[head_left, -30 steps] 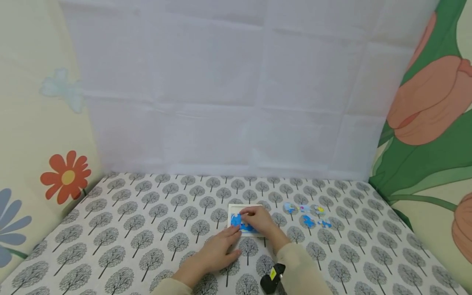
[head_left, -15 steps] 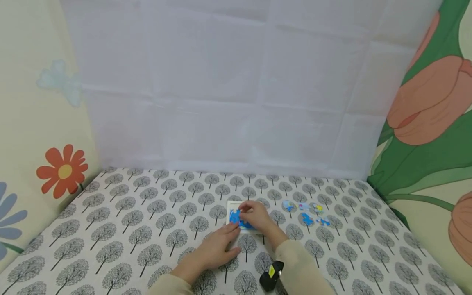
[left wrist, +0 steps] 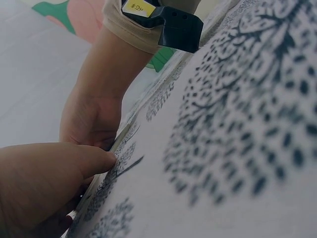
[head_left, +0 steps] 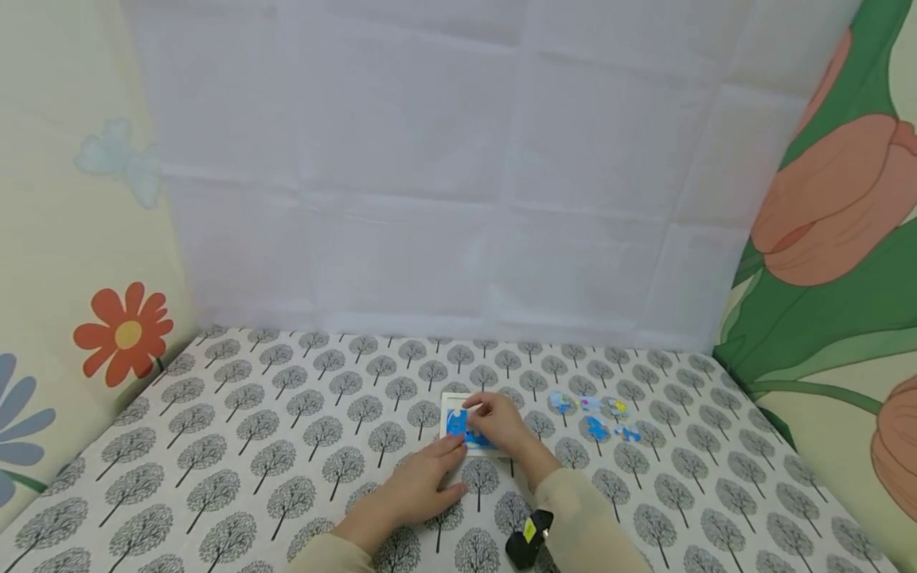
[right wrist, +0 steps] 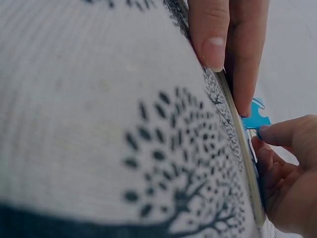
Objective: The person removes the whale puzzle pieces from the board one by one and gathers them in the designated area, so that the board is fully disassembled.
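Observation:
A small white puzzle frame lies on the cloth, with blue puzzle pieces inside its left part. My left hand reaches in from the near left. Its fairly straight fingers rest on the frame's near-left corner, the thumb spread apart on the cloth. Over the frame, my right hand has its thumb and fingers bent together at a blue puzzle piece. In the right wrist view the right thumb touches that piece's lower edge, while a left fingertip meets its other side. The right hand hides much of the frame.
Several loose puzzle pieces lie right of the frame, blue with some pink and yellow. A black wrist camera mount sits by the right sleeve. Tree-patterned cloth covers the table, and a white curtain hangs behind.
The right hand's fingers have shifted slightly over the frame, with a little more blue showing beneath them. The left hand stays at the frame's corner. The loose pieces lie as before.

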The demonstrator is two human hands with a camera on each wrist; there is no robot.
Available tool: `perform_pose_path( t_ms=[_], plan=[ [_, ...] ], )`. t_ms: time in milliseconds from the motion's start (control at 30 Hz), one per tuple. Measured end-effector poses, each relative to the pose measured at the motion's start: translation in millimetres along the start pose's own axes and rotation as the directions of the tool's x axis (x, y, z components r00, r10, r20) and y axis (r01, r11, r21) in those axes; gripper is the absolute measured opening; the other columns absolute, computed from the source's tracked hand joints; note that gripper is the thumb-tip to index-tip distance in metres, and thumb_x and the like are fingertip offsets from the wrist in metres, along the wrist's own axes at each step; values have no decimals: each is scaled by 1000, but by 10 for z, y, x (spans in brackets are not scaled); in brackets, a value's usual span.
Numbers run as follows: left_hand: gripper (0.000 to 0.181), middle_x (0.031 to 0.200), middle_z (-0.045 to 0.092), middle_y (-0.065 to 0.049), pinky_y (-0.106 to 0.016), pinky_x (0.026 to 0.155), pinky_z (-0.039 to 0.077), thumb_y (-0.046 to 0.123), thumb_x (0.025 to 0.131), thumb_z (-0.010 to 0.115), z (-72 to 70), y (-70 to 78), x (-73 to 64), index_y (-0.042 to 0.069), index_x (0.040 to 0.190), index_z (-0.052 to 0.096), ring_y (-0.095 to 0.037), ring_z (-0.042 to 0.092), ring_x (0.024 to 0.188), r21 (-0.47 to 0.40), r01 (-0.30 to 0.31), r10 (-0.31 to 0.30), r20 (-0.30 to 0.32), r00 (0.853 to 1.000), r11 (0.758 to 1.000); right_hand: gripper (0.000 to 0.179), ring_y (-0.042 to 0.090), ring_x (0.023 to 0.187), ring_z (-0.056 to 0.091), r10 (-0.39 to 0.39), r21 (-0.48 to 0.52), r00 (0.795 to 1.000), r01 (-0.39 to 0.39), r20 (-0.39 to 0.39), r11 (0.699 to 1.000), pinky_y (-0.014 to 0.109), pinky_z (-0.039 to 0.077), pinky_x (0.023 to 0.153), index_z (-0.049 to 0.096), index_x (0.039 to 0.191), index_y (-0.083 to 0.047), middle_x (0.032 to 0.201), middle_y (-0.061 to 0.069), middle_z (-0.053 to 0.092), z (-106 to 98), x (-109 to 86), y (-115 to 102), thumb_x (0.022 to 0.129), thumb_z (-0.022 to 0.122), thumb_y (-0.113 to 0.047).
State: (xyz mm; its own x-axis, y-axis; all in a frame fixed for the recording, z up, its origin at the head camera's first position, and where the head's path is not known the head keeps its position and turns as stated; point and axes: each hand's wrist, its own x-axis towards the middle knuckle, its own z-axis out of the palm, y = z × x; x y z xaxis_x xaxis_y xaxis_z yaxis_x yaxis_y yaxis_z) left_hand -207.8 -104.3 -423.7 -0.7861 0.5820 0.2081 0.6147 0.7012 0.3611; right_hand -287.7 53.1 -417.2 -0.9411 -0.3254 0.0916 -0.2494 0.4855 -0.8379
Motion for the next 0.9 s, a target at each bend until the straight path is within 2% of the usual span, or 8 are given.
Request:
perform_pose_path(
  t_ms=[233,300,433,667,900],
  plan=[
    [53,132,35,-14,-40,96,29,30,83,54,19,-9,-7,-4,123,44,-28,33,119,11,9,-9,-7,1000,1000,19,12,57,50,-16,35,1000,16,-2,999,25,43,50,63,98,-4,69,2,55,-8,-14,-5,80,55,-2],
    [53,132,35,-14,-40,96,29,30,83,54,20,-14,-9,-4,123,44,-28,33,119,8,11,-11,-9,1000,1000,19,12,58,49,1,47,1000,-1,-6,999,25,43,50,63,98,-4,69,2,55,-7,-13,-14,81,56,-3],
    [53,132,35,-15,-41,96,28,30,83,54,12,-15,-5,-5,123,44,-29,32,119,-1,14,-14,-5,1000,1000,19,12,57,48,63,93,997,-59,-36,994,24,42,50,63,98,-4,69,3,53,-7,-2,-27,80,57,-4],
    [54,132,34,-15,-42,97,28,30,84,54,-16,7,-1,-5,123,43,-29,32,120,-25,22,-21,13,1000,999,21,12,60,48,188,195,979,-170,-78,966,22,45,53,63,97,-5,75,4,53,-34,5,-32,77,59,-5],
    [55,133,34,-15,-43,96,28,32,84,54,-26,4,-3,-4,124,43,-30,31,120,-31,28,-27,15,1000,999,19,12,58,48,131,215,987,-109,-93,971,24,45,53,62,96,0,72,4,54,-113,-30,-55,78,59,-3]
  ],
)
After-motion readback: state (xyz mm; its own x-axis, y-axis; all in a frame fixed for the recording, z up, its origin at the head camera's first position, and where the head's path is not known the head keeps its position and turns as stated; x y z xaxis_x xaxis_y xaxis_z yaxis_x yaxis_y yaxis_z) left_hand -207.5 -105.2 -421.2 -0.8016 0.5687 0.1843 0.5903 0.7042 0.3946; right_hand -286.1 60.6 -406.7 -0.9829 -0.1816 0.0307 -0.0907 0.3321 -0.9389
